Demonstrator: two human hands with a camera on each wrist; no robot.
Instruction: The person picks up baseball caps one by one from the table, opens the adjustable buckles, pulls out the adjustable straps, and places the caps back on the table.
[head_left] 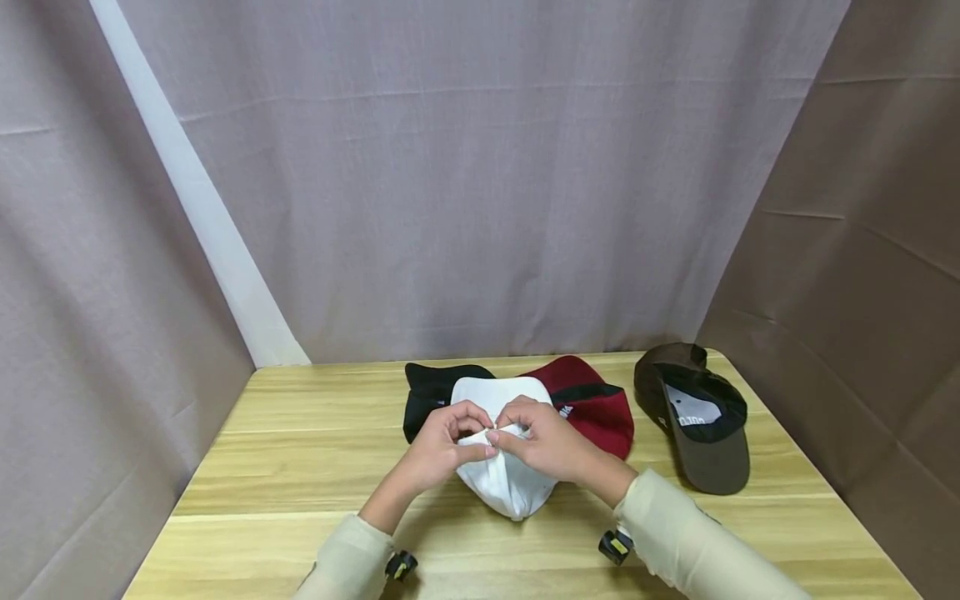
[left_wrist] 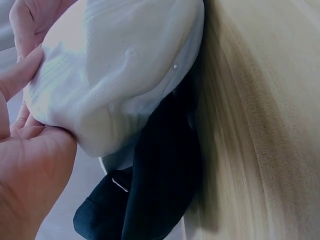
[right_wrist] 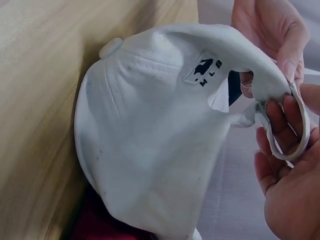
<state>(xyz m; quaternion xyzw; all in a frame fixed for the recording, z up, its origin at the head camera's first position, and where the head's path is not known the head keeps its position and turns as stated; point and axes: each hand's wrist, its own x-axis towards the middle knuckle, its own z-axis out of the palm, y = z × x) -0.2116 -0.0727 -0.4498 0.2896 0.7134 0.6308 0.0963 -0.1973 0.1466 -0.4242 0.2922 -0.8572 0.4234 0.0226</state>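
Grey curtains (head_left: 495, 183) line the far edge of the bench (head_left: 300, 467), left hand (head_left: 442, 437) and right hand (head_left: 547, 437) both pinching the white cap (right_wrist: 145, 125) by its strap (right_wrist: 286, 156)

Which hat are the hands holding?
The white cap, with the left hand and right hand both gripping it. Neither hand holds the black cap, the dark red cap or the brown cap at the far right.
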